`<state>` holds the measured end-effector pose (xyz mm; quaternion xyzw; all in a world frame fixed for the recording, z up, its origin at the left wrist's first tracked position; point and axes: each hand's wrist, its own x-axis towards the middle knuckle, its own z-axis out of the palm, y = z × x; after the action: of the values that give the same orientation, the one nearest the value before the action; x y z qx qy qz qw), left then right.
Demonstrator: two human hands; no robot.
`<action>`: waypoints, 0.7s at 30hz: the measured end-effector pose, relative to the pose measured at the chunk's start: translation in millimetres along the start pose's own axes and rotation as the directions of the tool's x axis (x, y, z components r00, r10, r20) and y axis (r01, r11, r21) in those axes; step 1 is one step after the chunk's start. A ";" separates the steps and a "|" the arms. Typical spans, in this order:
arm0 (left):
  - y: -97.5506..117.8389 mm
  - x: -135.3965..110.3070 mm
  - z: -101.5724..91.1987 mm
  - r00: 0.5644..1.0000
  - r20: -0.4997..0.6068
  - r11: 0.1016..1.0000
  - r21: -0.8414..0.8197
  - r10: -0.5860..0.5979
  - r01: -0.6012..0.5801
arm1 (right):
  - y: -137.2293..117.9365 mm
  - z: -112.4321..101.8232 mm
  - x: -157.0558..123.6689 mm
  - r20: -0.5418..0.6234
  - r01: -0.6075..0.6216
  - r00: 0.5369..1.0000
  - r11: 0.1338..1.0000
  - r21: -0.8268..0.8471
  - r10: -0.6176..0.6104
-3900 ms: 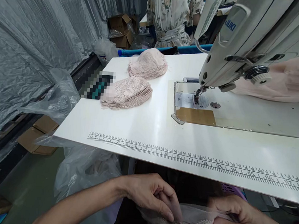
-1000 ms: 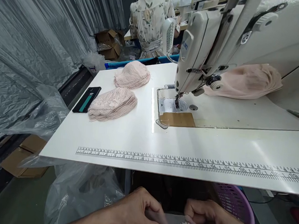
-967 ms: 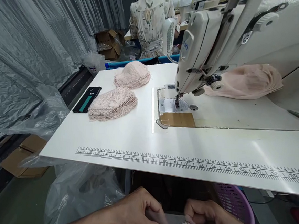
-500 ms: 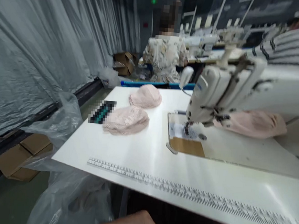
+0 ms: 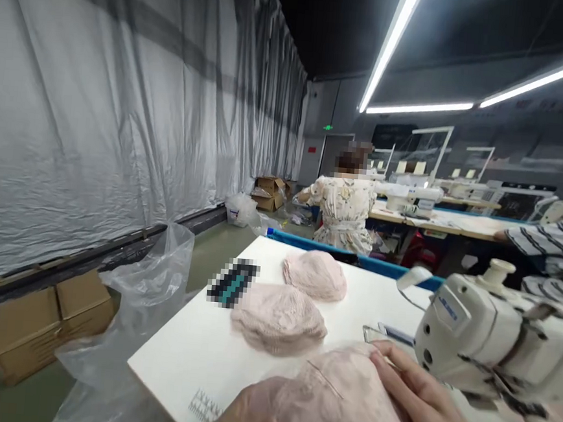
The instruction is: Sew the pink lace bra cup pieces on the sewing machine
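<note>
A bundle of pink lace pieces in thin clear plastic is up over the near edge of the white sewing table. My right hand lies along its right side with fingers stretched and pressed to it. My left hand, blurred and partly covered, cups its lower left. The white sewing machine head is just to the right of my right hand. Two stacks of pink lace cups, a near stack and a far stack, lie beyond the bundle.
A phone lies left of the near stack. A clear plastic bag hangs at the table's left edge, with cardboard boxes on the floor and a plastic curtain behind. A person in a floral dress and a striped sleeve are at other tables.
The view has swung up from my lap to the room. Both hands have come up from below the table edge with the lace bundle, now over the table's near edge.
</note>
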<state>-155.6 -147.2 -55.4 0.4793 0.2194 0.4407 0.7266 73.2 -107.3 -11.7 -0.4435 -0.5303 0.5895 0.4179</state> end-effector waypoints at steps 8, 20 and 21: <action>81.8 127.0 -38.8 0.899 -0.411 0.975 0.213 0.150 -0.066 | -24.3 -4.0 145.9 -0.274 0.256 0.916 0.953 -0.163 -0.293; 71.6 229.4 -80.2 0.805 -0.518 0.565 0.771 0.290 0.293 | 0.7 -51.4 258.6 -0.582 -0.066 0.732 0.814 -0.577 -0.353; 69.1 219.8 -77.5 0.831 -0.479 0.507 0.809 0.281 0.295 | 6.5 -48.6 255.3 -0.582 -0.068 0.722 0.798 -0.598 -0.375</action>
<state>-129.5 89.3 -5.5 0.6238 0.6113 0.3877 0.2948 54.3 150.4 -40.6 -0.6834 -0.5319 0.1572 0.4746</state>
